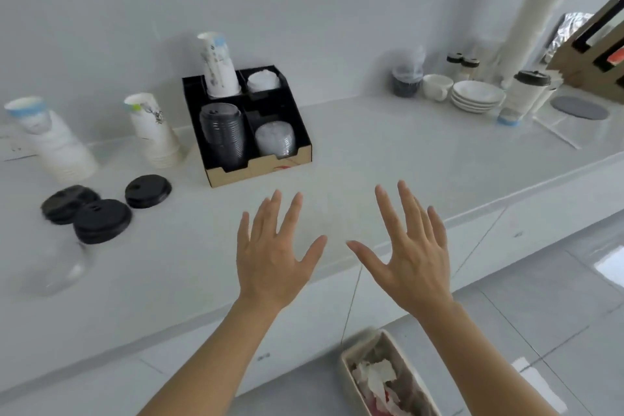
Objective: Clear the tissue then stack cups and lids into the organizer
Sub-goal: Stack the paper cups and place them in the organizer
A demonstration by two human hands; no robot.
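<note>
A black organizer (pixel 305 147) stands on the white counter and holds a stack of paper cups (pixel 219 66), black lids (pixel 223 135) and clear lids (pixel 275 140). Left of it stand two inverted stacks of paper cups (pixel 153 132) (pixel 54 142). Loose black lids (pixel 148 190) (pixel 101 220) lie in front of those stacks. My left hand (pixel 273 253) and my right hand (pixel 412 246) hover over the counter in front of the organizer, both with fingers spread and holding nothing. Crumpled tissue (pixel 374 375) lies in a bin on the floor below.
A clear jar (pixel 60 270) stands at the near left, blurred. At the back right are a bowl, stacked white saucers (pixel 476 96), a lidded cup (pixel 526 91), small jars and a cardboard holder (pixel 594 44). The bin (pixel 346 368) sits by the counter's front edge.
</note>
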